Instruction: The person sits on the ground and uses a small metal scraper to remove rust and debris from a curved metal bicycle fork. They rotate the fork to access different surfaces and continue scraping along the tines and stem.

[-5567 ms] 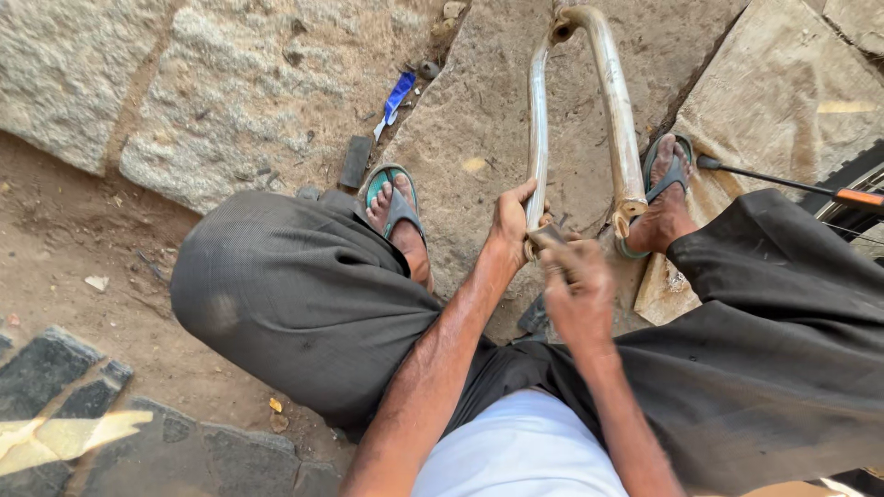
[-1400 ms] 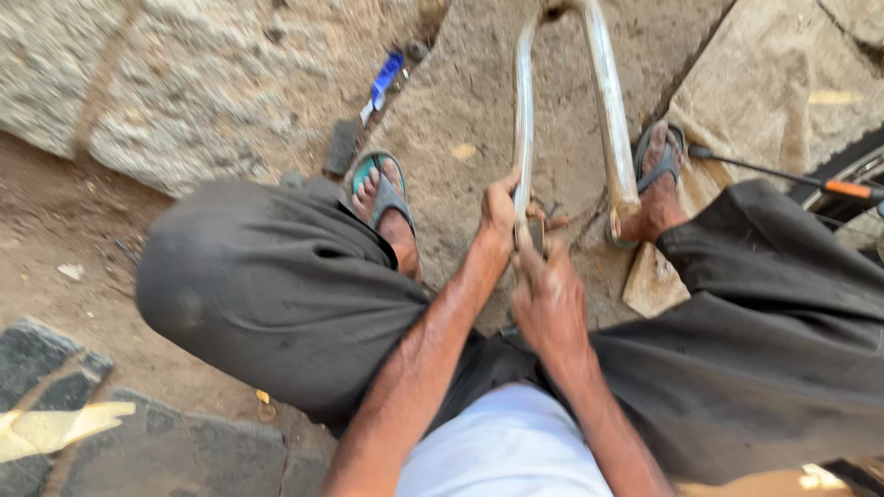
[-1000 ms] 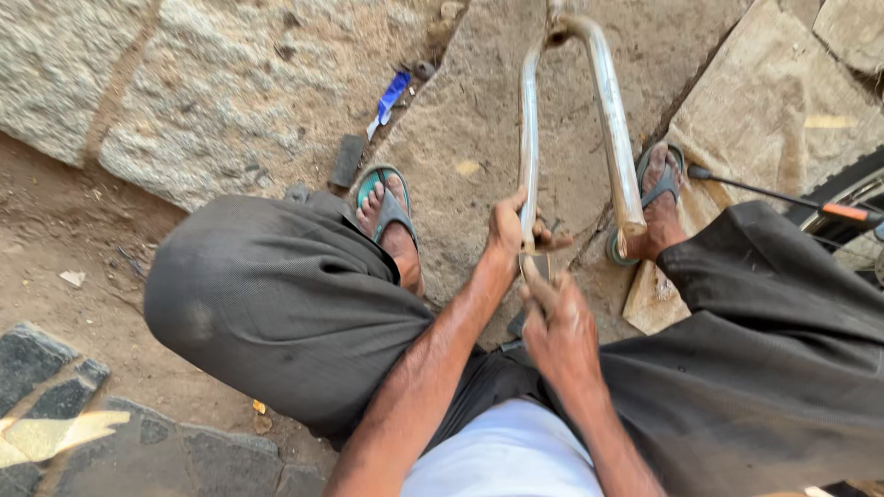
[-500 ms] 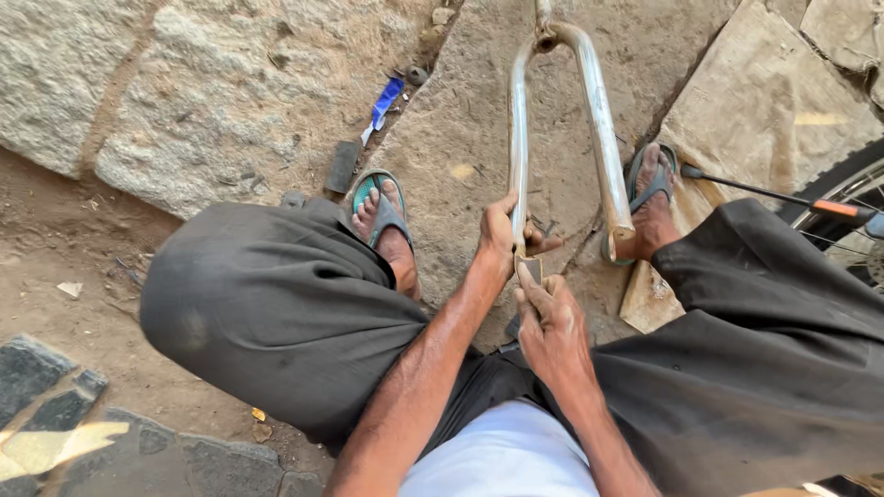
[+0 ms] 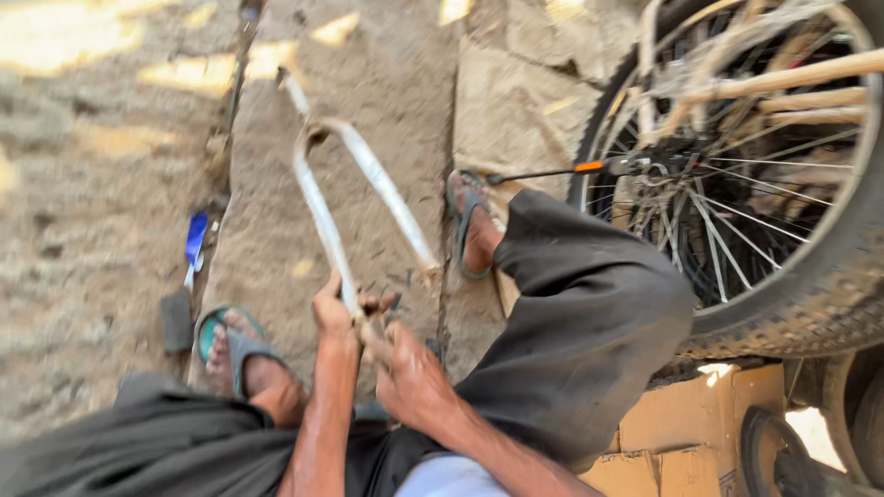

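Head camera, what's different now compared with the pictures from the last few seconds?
The view has swung to the right and tilted: a spoked bicycle wheel with its black tyre now fills the right side, and the pale metal bicycle fork lies slanted in the picture. Unchanged: the left hand grips one fork leg, the right hand works at the fork's lower end, and both sandalled feet rest on the stone ground.

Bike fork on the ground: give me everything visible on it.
The bike fork looks like pale, worn metal: two slim legs joined in a curved crown, with a short stub beyond at the far end. It lies flat on the dusty stone, legs pointing toward the person. The left hand grips the tip of one leg; the right hand is close by. The other leg ends near a sandalled foot.
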